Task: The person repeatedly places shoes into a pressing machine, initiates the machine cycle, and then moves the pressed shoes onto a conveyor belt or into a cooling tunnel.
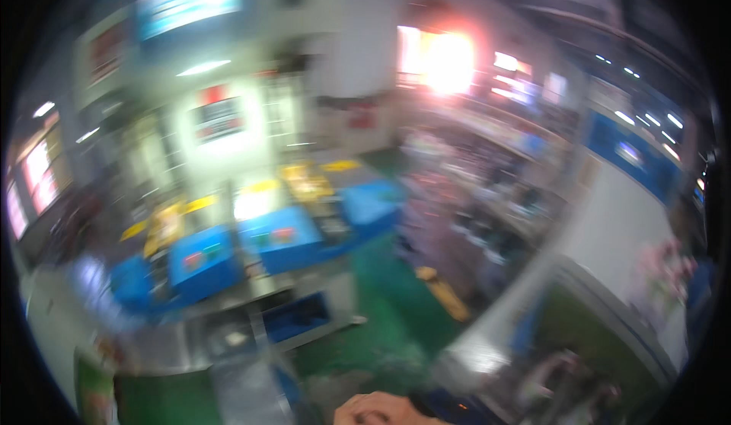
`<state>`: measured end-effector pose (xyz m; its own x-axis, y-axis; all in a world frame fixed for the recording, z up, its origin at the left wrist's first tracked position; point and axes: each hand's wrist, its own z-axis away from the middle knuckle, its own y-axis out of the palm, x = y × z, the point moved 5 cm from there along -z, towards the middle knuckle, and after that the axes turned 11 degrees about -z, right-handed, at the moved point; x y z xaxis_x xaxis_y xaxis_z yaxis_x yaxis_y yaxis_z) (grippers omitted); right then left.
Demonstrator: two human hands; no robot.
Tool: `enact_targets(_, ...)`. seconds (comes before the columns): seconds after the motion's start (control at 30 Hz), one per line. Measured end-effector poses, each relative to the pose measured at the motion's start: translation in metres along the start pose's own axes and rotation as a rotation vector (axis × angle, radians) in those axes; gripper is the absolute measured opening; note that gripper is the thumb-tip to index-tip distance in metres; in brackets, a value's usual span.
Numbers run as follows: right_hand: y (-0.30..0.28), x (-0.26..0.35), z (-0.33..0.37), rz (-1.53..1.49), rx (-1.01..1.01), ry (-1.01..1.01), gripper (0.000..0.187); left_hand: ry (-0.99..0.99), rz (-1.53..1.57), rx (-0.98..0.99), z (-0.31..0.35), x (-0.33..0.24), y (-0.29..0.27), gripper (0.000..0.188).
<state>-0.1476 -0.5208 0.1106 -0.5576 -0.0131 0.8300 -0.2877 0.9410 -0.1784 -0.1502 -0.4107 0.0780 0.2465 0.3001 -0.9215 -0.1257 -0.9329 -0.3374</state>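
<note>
The whole picture is smeared by motion. At the bottom edge, a little right of the middle, part of my right hand point(377, 410) shows, with a dark sleeve or band point(453, 406) beside it on the right. The frame edge cuts the hand off, and its fingers are too blurred to tell whether they hold anything. My left hand is out of the picture. Nearest ahead of the visible hand is a green floor point(388, 303). Beyond it to the left stands a machine with blue control boxes point(282, 234) bearing red and green buttons.
Yellow parts point(304, 183) sit on the machine behind the blue boxes. On the right is a grey-framed bin or cart point(609, 295) with blurred items inside. A yellow strip point(443, 294) lies near cluttered racks point(495, 196). A lit screen point(190, 2) hangs at upper left.
</note>
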Motion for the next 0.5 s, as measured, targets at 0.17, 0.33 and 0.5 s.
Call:
enact_targets(0.17, 0.077, -0.041, -0.012, -0.136, 0.139, 0.543, 0.015, -0.454, -0.24, -0.616, 0.143, 0.144, -0.111, 0.023)
enact_targets(0.33, 0.224, -0.148, -0.021, 0.178, 1.083, 0.235, 0.029, -0.864, -0.583, -1.645, 0.35, 0.218, -0.185, 0.022)
enact_targets(0.5, 0.404, -0.084, -0.04, -0.047, 1.319, 0.05, 0.025, -1.19, -1.042, -1.68, 0.464, 0.222, -0.16, 0.032)
